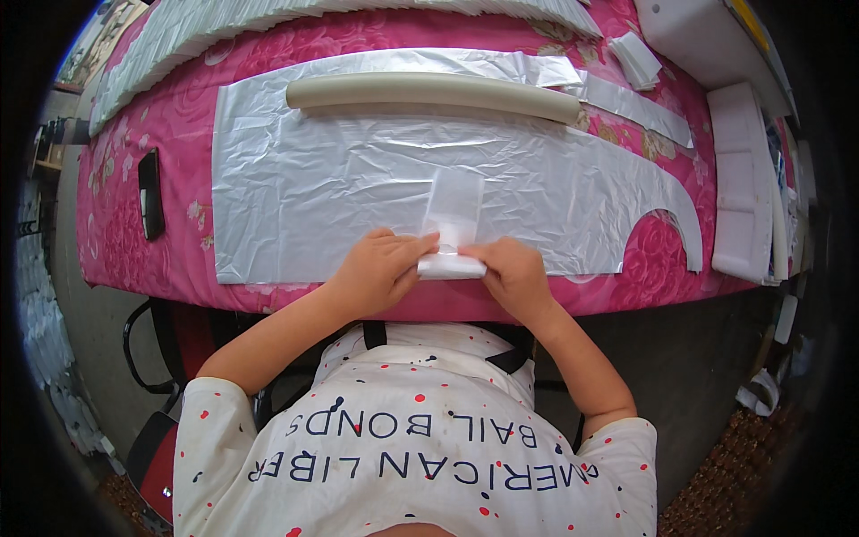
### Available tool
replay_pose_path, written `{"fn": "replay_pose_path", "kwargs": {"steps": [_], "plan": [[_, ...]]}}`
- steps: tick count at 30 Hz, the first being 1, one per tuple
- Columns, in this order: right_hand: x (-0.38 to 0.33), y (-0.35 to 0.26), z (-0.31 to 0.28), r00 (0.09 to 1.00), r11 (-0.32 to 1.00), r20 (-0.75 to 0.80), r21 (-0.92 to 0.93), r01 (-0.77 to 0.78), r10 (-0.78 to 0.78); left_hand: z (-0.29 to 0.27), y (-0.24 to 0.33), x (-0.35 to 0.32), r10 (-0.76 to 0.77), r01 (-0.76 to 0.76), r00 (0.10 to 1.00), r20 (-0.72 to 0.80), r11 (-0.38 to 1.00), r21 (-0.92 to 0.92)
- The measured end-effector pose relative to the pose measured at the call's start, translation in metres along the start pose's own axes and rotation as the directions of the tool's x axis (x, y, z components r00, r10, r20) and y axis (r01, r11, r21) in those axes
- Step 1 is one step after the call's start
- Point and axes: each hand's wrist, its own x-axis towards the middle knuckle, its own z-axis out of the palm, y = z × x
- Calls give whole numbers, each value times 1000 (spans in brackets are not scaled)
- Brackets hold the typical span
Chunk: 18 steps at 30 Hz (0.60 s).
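Observation:
A narrow strip of thin white plastic film (456, 197) lies on a shiny silvery plastic sheet (304, 197). The end of the strip nearest me is folded into a thicker white flap. My left hand (380, 268) grips the flap's left side, the fingertips pressed on it. At the opposite side my right hand (514, 276) pinches the flap's edge between thumb and fingers. Both hands rest at the table's near edge, in front of my body. Beyond them, a long beige tube (434, 94) lies across the far part of the sheet.
A pink floral cloth (116, 242) covers the table. Rows of stacked white folded pieces (295, 13) line its far side. A black phone (152, 195) lies at the left, a small white bundle (635, 61) at the far right. White foam boxes (743, 183) stand along the right edge.

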Motion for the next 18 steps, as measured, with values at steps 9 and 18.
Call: {"fn": "replay_pose_path", "kwargs": {"steps": [9, 18], "plan": [[52, 11, -12, 611, 581, 485, 233, -780, 626, -5, 3, 37, -545, 514, 837, -46, 813, -273], [71, 8, -22, 411, 374, 606, 194, -907, 681, 9, -2, 36, 39, 29, 970, -238, 961, 275]]}}
